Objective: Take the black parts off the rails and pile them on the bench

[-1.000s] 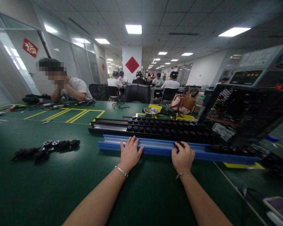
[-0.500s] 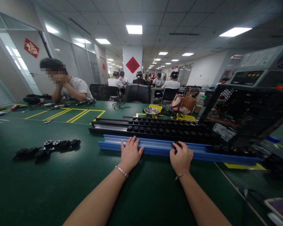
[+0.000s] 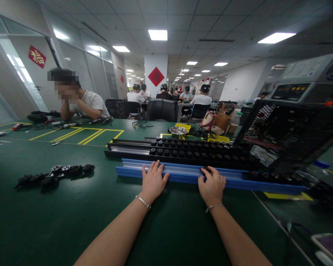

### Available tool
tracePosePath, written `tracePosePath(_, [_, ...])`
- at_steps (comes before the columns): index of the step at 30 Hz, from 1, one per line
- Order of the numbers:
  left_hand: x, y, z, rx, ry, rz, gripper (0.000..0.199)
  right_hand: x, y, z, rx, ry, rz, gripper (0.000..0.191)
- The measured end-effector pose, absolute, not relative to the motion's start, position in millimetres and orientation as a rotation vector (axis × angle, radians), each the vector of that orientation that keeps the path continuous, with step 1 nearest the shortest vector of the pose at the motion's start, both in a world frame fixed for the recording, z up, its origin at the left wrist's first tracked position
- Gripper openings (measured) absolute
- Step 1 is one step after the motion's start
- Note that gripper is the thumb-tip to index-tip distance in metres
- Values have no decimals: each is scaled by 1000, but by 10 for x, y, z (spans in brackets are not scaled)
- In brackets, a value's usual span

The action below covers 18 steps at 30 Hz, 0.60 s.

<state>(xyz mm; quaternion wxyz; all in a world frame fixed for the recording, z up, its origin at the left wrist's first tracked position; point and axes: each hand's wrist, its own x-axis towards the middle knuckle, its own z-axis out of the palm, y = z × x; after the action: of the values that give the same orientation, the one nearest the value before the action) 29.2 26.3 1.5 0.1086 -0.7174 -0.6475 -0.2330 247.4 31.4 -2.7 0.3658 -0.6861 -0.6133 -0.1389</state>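
Note:
A long blue rail [image 3: 183,172] lies across the green table. My left hand [image 3: 153,180] rests on its left part with fingers spread, holding nothing. My right hand [image 3: 213,184] is curled over the rail further right, its fingers around a small black part [image 3: 207,169] that is mostly hidden. More black parts [image 3: 266,177] sit in the rail's right end. Behind it, black rails [image 3: 127,153] carry rows of similar round black pieces.
Loose black parts [image 3: 69,170] lie on the left of the table. An open computer case [image 3: 283,129] stands at the right, a metal bowl [image 3: 178,130] behind the rails. A person [image 3: 90,103] sits across at the left, head propped on hands.
My right hand has shifted slightly left along the blue rail, and the small black part with it. My left hand has stayed in place. A hand at the far left edge has gone from view.

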Motion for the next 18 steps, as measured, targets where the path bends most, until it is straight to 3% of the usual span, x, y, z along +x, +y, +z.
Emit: tracePosePath(18, [289, 254, 26, -2120, -1917, -675, 50, 2332, 261, -18, -1703, -1729, -353, 34])
